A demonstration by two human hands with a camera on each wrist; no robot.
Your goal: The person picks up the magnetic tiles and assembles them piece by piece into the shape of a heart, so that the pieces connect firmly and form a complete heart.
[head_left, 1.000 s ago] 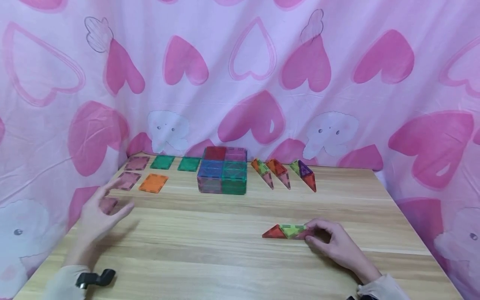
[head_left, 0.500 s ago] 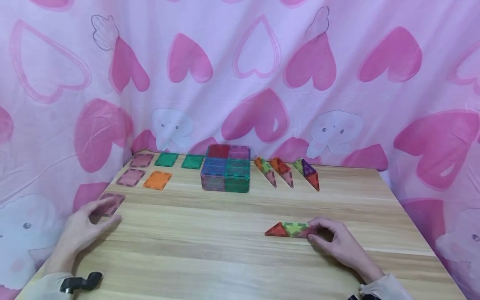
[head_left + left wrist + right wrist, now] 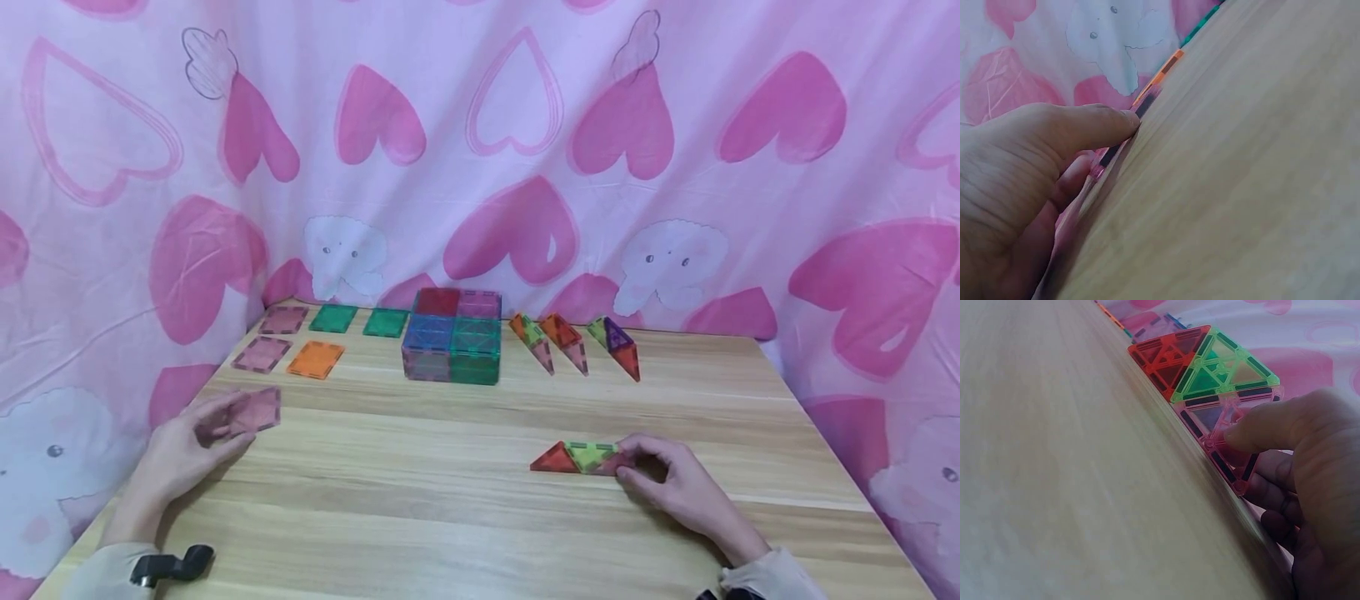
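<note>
Three joined triangle tiles [image 3: 581, 457], red, green and pink, stand on edge on the table [image 3: 420, 525], the pink one [image 3: 1207, 419] pinched by my right hand [image 3: 678, 483]; my left hand [image 3: 176, 454] pinches a pink square tile [image 3: 260, 408] between thumb [image 3: 1100, 125] and fingers [image 3: 1072, 181], nearer me than the orange tile [image 3: 317, 360]

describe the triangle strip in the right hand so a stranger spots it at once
From the block of coloured tiles on the wooden table, come nearer and rightward to the right hand. It pinches the triangle strip, a row of one red, one lime green and one pink triangle. Unlike the three strips right of the block, it is held.
</note>
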